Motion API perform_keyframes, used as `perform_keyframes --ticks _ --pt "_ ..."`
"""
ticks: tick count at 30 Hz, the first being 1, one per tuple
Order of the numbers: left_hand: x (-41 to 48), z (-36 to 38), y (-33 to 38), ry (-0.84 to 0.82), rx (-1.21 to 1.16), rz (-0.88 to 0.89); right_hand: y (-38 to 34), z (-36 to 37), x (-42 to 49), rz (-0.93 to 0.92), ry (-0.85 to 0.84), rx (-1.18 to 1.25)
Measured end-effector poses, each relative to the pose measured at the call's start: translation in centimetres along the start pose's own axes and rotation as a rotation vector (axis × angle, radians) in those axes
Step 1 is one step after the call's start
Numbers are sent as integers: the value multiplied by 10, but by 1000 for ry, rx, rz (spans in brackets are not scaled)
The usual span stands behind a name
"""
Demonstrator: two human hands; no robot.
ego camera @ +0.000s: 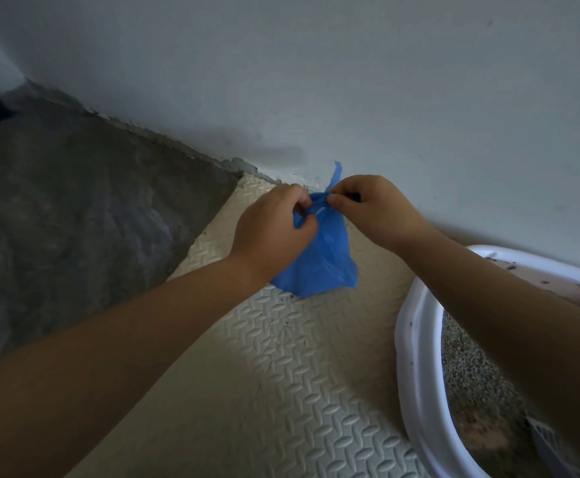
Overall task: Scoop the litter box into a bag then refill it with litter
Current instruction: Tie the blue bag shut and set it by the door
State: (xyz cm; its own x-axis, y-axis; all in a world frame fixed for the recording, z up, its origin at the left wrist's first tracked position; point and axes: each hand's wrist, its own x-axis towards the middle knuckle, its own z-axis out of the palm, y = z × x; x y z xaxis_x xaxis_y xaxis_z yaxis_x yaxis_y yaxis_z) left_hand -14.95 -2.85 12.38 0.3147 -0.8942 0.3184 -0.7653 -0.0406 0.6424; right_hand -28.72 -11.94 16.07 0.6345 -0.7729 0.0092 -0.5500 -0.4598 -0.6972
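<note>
Foam mat (299, 374) is lying along the wall (350, 81), and the white litter box (416, 374) is sitting at the right with gray litter in it. The blue bag (323, 260) is hanging low over the mat, left of the box; can't tell if its bottom is touching. Left hand (274, 229) and right hand (371, 208) are both pinching the twisted neck, fingers (337, 201) curled tight on the plastic. I'm guessing a knot's going in. It's looking thin, soft, slippery and bottom-heavy, so I'd be gripping the bunched neck.
</note>
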Motion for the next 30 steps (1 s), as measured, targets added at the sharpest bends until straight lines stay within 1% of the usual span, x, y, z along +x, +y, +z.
perform_keyframes --ticks 3,7,9,11,14,16,18,20,23,30 --pt "-1 -3 -1 15 38 -10 3 1 0 -12 28 -21" --pt "3 -12 -3 46 132 23 2 2 -2 -59 86 -80" --pt "4 -16 -4 55 122 46 0 2 -3 -86 113 -107" --pt "5 -18 -6 38 39 29 0 3 -4 -95 128 -99" --pt "6 -16 -9 -60 -210 -103 4 3 -6 -79 153 -20" --pt "6 -14 -12 -87 -363 -167 7 3 -8 -71 176 22" --pt "6 -13 -15 -79 -435 -164 11 1 -10 -76 193 36" --pt "7 -14 -16 -67 -457 -134 14 -1 -12 -92 211 22" --pt "12 -15 -18 -39 -442 -118 20 -4 -14 -116 241 0" --pt "20 -35 -18 -19 -244 -36 31 -7 -13 -178 319 -144"
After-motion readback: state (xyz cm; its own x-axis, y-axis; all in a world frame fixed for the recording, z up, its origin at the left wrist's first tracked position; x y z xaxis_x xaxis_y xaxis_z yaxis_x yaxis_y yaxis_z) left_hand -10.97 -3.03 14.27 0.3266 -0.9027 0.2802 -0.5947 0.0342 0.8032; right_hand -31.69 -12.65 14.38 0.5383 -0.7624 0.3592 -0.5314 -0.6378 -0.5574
